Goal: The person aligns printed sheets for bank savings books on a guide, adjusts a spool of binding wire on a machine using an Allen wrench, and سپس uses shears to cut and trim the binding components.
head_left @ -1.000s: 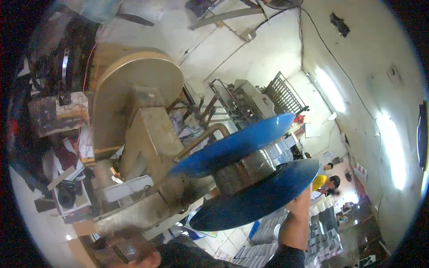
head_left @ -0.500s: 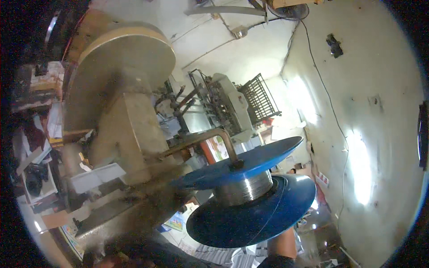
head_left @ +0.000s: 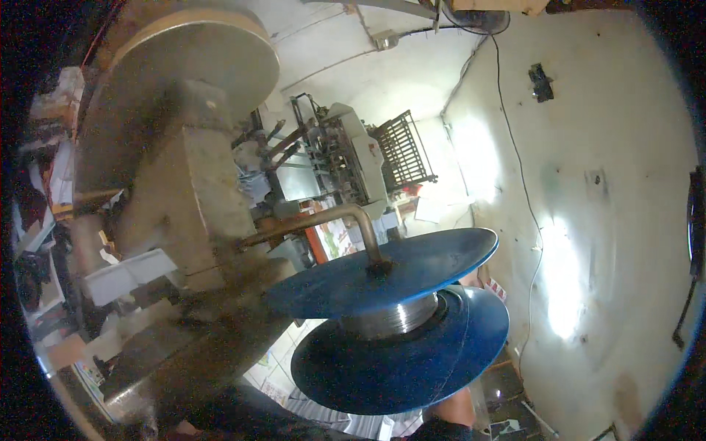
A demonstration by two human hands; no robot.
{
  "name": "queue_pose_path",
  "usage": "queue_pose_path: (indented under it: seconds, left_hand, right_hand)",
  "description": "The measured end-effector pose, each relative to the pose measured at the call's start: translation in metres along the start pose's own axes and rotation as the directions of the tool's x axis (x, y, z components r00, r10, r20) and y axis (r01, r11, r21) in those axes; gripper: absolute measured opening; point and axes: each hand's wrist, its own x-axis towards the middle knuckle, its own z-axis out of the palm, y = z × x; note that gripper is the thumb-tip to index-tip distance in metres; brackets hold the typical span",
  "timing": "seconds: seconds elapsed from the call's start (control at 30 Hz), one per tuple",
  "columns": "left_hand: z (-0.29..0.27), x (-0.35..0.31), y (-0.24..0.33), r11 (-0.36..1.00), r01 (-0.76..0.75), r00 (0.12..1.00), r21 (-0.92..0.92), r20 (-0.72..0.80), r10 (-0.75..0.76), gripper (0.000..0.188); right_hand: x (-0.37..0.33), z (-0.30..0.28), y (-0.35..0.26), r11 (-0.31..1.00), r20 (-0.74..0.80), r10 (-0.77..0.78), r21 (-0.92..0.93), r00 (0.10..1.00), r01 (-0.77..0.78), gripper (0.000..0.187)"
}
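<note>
A large blue spool (head_left: pixel 397 367) wound with silvery metal wire (head_left: pixel 397 317) sits tilted before me, on a bent metal rod (head_left: pixel 316 219) that comes out of a machine. A strand of wire crosses its lower flange. Below that flange shows the bare skin of my right hand or wrist (head_left: pixel 454 409), above a dark sleeve. The spool hides its fingers, so whether they grip the flange cannot be made out. Another dark sleeve (head_left: pixel 250 408) lies at the lower edge, beside a dim, blurred reddish patch that may be my left hand; its fingers do not show.
The beige machine body (head_left: pixel 213 191), with a big round disc (head_left: pixel 198 66) on top, fills the left side. Beyond stands another machine (head_left: pixel 346 147) with a slatted rack (head_left: pixel 404 151). Papers clutter the far left. A pale wall (head_left: pixel 610 220) with a hanging cable rises on the right.
The view has shifted, so the machine and wall sit further left. The upper flange now shows more of its face. The skin below the spool shows less than before.
</note>
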Motion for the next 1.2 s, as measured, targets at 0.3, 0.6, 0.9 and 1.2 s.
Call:
queue_pose_path:
  seconds: [0.3, 0.6, 0.9, 1.2]
  left_hand:
    - [-0.004, 0.007, 0.003, 1.000, -0.023, 1.000, 0.008, 0.014, 0.023, 0.026]
    - [-0.016, 0.023, 0.013, 0.972, -0.153, 0.985, 0.178, 0.108, 0.135, 0.028]
    - [0.000, 0.010, 0.015, 0.937, 0.046, 0.981, 0.346, -0.192, 0.023, 0.021]
    - [0.036, 0.008, 0.043, 0.913, 0.061, 0.973, 0.403, -0.229, 0.036, 0.022]
  right_hand:
    - [-0.001, -0.003, -0.008, 0.992, 0.036, 0.075, 0.096, 0.996, -0.079, 0.017]
    - [0.028, -0.019, 0.008, 0.960, 0.309, 0.034, 0.255, 0.950, -0.117, 0.016]
    - [-0.022, 0.037, 0.105, 0.555, -0.064, 0.173, 0.831, 0.983, -0.043, 0.030]
    - [-0.069, 0.334, 0.284, 0.142, 0.460, 0.445, 0.811, 0.769, -0.567, 0.013]
